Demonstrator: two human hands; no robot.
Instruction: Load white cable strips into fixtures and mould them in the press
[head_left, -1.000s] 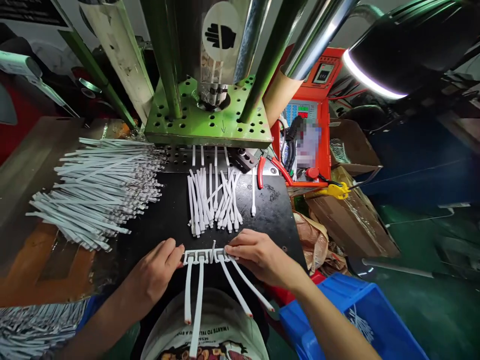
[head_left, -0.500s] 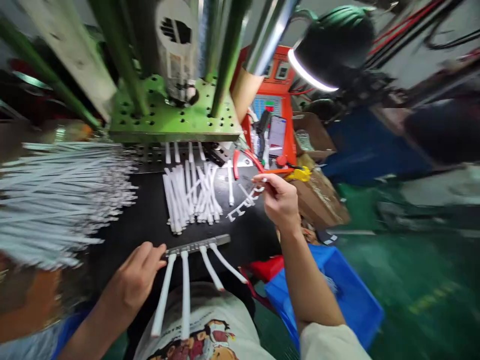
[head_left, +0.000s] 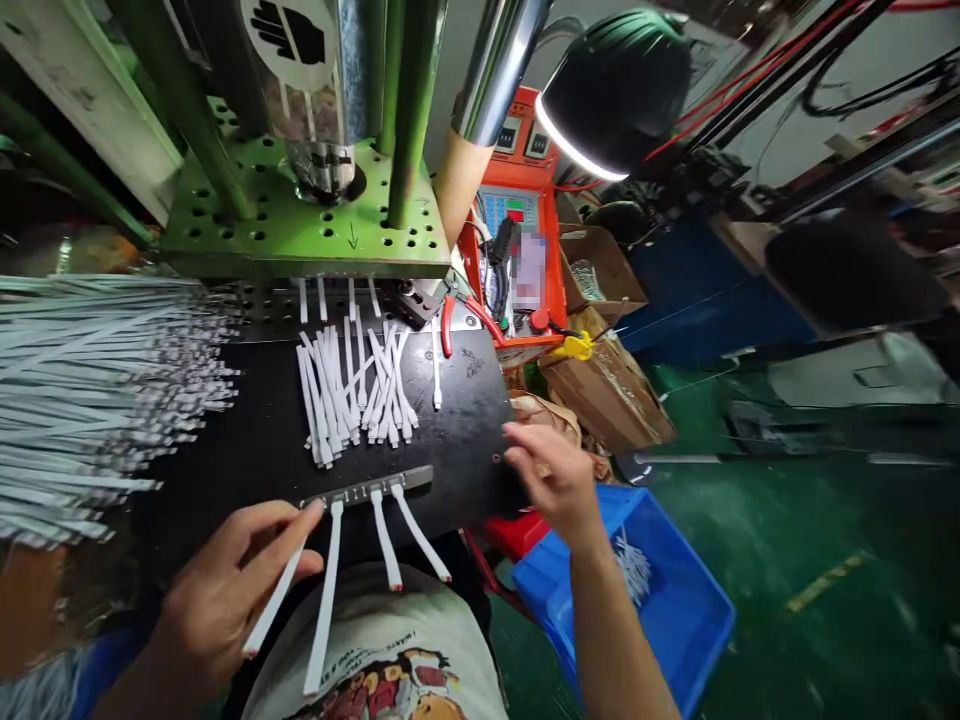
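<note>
Pinches the grey strip (head_left: pixel 412 482) by its left end with the left grip (head_left: pixel 232 578), near the front edge of the black surface (head_left: pixel 466 440). Holds the right grip (head_left: pixel 559 480) spread at the right edge, with bare room between. Counts four white cables (head_left: pixel 327 600) at the strip.

From your head, the camera faces forward and down: left hand (head_left: pixel 232 585) near, lower left; press (head_left: pixel 300 225) farther, upper left.

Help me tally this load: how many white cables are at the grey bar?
4: a cable at the left hand, its upper end hidden there; a second just right of that hand; a third and fourth farther right along the grey bar. The hand may hide another.
</note>
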